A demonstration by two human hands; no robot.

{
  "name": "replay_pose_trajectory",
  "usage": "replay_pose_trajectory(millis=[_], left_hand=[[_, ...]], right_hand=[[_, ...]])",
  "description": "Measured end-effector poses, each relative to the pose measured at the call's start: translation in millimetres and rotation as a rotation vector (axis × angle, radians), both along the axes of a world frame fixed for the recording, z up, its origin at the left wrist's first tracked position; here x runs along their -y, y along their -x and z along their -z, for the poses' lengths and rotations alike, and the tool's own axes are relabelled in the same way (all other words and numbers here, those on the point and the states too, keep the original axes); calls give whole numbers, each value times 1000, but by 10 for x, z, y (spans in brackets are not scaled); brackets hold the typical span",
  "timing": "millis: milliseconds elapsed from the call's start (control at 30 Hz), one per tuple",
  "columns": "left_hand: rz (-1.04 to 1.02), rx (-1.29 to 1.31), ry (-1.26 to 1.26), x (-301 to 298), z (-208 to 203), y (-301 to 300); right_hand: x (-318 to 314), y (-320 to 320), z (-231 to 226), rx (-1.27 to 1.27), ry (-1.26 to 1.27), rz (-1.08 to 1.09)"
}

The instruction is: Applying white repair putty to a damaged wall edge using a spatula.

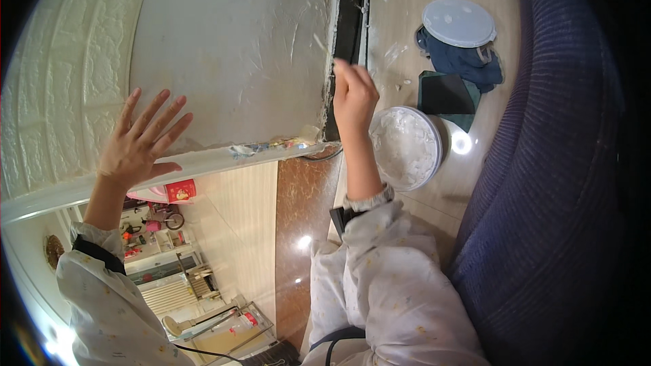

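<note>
My left hand [139, 139] is spread flat, palm toward the wall, at the border between a white embossed brick-pattern panel [74, 88] and a bare grey wall patch [230, 47]. Slightly blurred, my right hand [354, 95] has its fingers curled together at the rough edge of that patch, beside a black skirting strip [349, 20]. Whatever the right fingers pinch, if anything, is hidden. A thin pale sliver [319, 42] shows just past their tips. Under the right wrist stands a white bucket [436, 132] holding white, paste-like material [403, 146].
A round whitish lid [460, 22] lies on dark blue cloth [461, 61], next to a dark green and black flat piece [447, 95]. White scraps dot the pale floor [397, 0]. A purple ribbed sofa [549, 183] borders the right side. Household items [163, 224] show lower left.
</note>
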State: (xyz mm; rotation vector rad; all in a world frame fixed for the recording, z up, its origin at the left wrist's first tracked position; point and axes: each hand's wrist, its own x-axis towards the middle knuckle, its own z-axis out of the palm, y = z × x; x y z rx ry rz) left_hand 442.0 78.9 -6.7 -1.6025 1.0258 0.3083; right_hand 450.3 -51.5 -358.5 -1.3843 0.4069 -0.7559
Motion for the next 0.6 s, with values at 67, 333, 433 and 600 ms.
replay_pose_trajectory(millis=[67, 333, 433, 600], left_hand=[[10, 6, 2, 34, -19, 18], [2, -22, 31, 2, 15, 4], [-2, 1, 8, 9, 1, 13], [1, 3, 14, -5, -14, 10]], right_hand=[[42, -347, 7, -4, 10, 61], [-67, -1171, 195, -48, 138, -5], [-169, -870, 313, 39, 147, -178], [-397, 48, 333, 100, 109, -382]])
